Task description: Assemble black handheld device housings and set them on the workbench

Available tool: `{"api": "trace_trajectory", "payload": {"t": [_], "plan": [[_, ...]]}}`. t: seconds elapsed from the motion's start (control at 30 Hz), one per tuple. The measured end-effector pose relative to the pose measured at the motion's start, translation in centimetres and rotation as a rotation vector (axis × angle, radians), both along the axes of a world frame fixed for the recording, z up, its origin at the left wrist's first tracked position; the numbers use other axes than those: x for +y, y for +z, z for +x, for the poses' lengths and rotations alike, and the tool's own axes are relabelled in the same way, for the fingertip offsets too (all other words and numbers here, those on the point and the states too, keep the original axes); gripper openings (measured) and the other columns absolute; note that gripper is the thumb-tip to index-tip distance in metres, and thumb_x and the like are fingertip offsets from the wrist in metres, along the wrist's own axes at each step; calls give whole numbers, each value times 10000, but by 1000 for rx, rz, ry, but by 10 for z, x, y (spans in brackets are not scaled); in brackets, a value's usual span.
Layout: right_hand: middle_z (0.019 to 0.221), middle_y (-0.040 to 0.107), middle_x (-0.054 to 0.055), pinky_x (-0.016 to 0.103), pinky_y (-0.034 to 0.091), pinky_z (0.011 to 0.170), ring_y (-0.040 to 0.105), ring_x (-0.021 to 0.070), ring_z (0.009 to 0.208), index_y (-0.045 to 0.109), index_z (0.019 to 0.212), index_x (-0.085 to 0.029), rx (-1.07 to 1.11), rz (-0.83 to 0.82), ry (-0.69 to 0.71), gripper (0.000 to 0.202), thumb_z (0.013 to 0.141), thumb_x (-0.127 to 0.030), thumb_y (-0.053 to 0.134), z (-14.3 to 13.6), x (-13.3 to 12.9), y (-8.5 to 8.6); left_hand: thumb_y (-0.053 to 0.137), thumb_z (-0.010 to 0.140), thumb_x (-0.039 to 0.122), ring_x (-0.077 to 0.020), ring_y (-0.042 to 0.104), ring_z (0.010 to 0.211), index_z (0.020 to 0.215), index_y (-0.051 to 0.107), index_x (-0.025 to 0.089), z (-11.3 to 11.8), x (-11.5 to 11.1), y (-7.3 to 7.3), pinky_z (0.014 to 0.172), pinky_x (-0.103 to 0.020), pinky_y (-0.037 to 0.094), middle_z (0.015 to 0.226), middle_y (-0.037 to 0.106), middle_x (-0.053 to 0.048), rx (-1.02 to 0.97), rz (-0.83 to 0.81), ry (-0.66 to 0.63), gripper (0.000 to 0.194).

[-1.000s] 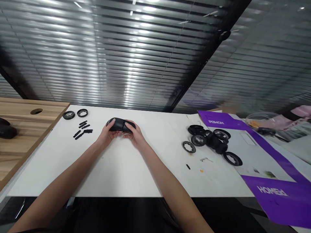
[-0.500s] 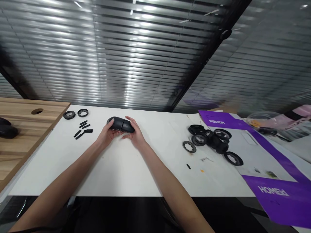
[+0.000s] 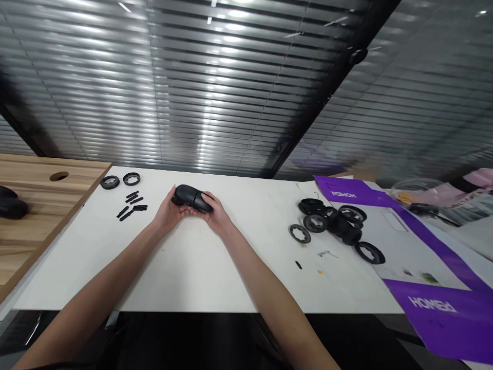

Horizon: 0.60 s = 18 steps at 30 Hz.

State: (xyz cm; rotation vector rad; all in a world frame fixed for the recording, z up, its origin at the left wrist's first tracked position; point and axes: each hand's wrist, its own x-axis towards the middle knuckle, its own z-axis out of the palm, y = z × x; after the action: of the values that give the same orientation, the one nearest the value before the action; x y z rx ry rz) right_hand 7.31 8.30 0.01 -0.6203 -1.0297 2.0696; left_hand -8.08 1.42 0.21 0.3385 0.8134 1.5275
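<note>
Across the back from where I stand runs a wall of grey slatted blinds (image 3: 192, 92), shining with reflected light. In front of it stretches the long white bench (image 3: 185, 277). A purple-and-white printed sheet (image 3: 431, 303), lettered HOMED, lies over its right end, while a wood-grain board (image 3: 38, 226) with an oval hole is at the left. On the board's far left sits a dark rounded object (image 3: 13, 208).

A heap of black round plastic parts (image 3: 339, 223) spreads between the bare white surface and the sheet.

At the middle, the left hand (image 3: 168, 211) and right hand (image 3: 216, 213) are close together, clamped on opposite ends of a smooth black rounded plastic piece (image 3: 186, 194) with a seam across it, held over the bench.

Two black rings with notched openings (image 3: 110, 182) lie at the back left, short black strips (image 3: 123, 211) scattered nearby. Near the front right are a tiny black bar (image 3: 299, 264) and an orange speck (image 3: 320, 272).
</note>
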Motion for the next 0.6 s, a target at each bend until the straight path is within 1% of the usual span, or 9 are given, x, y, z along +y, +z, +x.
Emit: {"api": "trace_trajectory", "payload": {"t": [0.13,0.23,0.33,0.43,0.5,0.53,0.6], "plan": [[819,734,-4,349,684,679,729,183,694,669,911,-220,-30,44,-36,415,681,-438,937,0,-2,-1,661,967,556,-173,672,647,969,699,137,-1,1,-3,674,-289,599,770,707,-73,12,28,-22,420],[813,730,-8,310,656,635,706,159,653,685,921,-216,-48,56,-77,424,660,-430,940,0,-4,0,682,954,561,-169,671,645,968,694,129,-2,2,-4,674,-281,590,759,700,-70,12,17,-27,432],[743,706,-22,257,593,522,667,138,563,680,909,-214,-57,56,-108,424,650,-429,937,-1,-4,2,702,939,564,-166,678,646,985,688,130,-1,3,-4,667,-275,581,776,706,-72,24,-7,-30,437],[665,670,-32,215,503,403,611,116,462,645,845,-214,-51,-7,-127,373,697,-435,905,-2,1,3,780,872,556,-167,689,644,1039,676,142,2,1,-3,657,-281,577,824,720,-66,77,3,-24,459],[655,672,-18,202,476,375,590,105,440,637,821,-204,-30,-104,-138,324,771,-441,852,-1,5,4,853,804,522,-172,705,663,1139,658,156,5,-2,-2,657,-285,573,894,734,-69,155,42,-33,532],[658,681,-7,201,471,369,583,101,436,640,817,-197,-17,-157,-140,307,813,-447,819,0,8,4,885,774,491,-176,716,679,1220,634,170,7,-3,-1,661,-287,573,939,740,-74,203,63,-38,604],[662,696,14,203,459,357,566,98,424,645,811,-186,7,-237,-145,309,884,-467,750,2,11,3,930,728,420,-182,731,700,1424,516,221,11,-5,0,666,-293,574,1012,741,-81,305,90,-32,835]]}}
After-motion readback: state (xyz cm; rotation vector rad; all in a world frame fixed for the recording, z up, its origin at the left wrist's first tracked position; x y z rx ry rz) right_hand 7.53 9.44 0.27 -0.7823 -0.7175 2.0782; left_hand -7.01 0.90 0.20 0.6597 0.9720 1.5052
